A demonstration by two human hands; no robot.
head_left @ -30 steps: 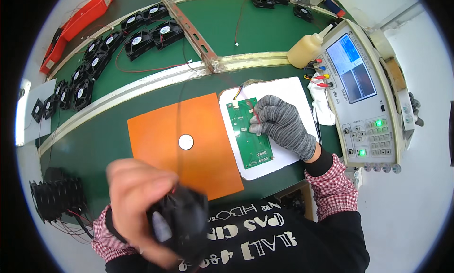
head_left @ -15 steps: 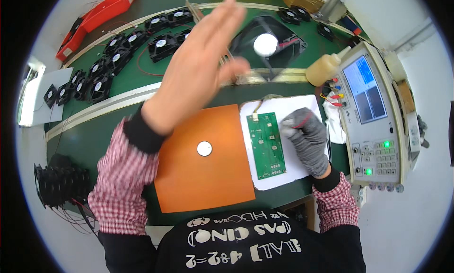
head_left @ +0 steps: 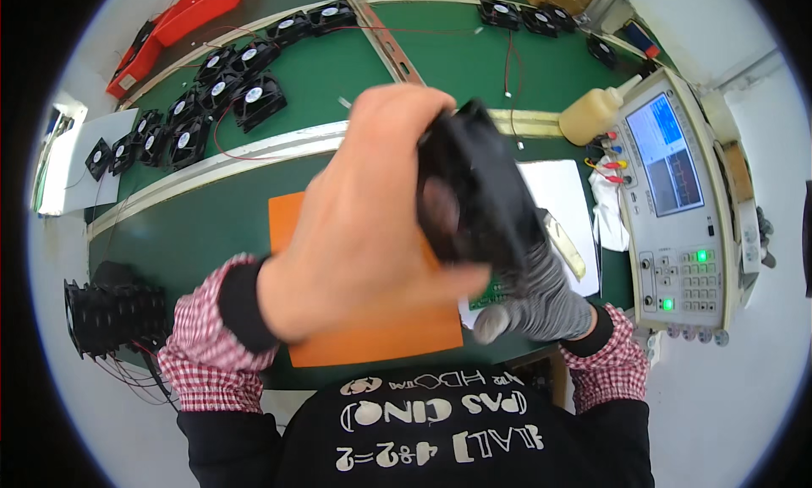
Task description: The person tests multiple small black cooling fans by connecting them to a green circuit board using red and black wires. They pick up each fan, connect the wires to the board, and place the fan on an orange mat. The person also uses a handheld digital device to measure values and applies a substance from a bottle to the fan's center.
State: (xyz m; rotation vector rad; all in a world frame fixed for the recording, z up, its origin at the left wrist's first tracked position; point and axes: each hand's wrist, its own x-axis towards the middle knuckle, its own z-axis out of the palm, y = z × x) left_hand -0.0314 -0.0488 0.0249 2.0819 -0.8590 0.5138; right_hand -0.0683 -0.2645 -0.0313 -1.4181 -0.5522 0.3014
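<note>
A black square cooling fan (head_left: 478,192) is held up, tilted and blurred, over the orange sheet and the white sheet. My bare left hand (head_left: 364,209) is closed around its left side, fingers at the top and thumb below. My right hand (head_left: 541,298), in a grey knit glove, grips the fan's lower right; some of its fingers are hidden behind the frame. A pale, elongated piece (head_left: 565,244) shows beside the glove; its kind is unclear. Only a corner of the green circuit board (head_left: 486,298) shows under the hands.
Several more black fans (head_left: 220,90) lie at the far left, others (head_left: 537,19) at the back. A stack of fans (head_left: 114,315) stands at the left edge. At the right are a squeeze bottle (head_left: 588,116) and a test instrument (head_left: 677,209) with clip leads. Below lies the orange sheet (head_left: 372,348).
My left hand has come down and right onto the fan, which has moved nearer me from beyond the white sheet. My right hand, earlier pinching a red wire, is now at the fan.
</note>
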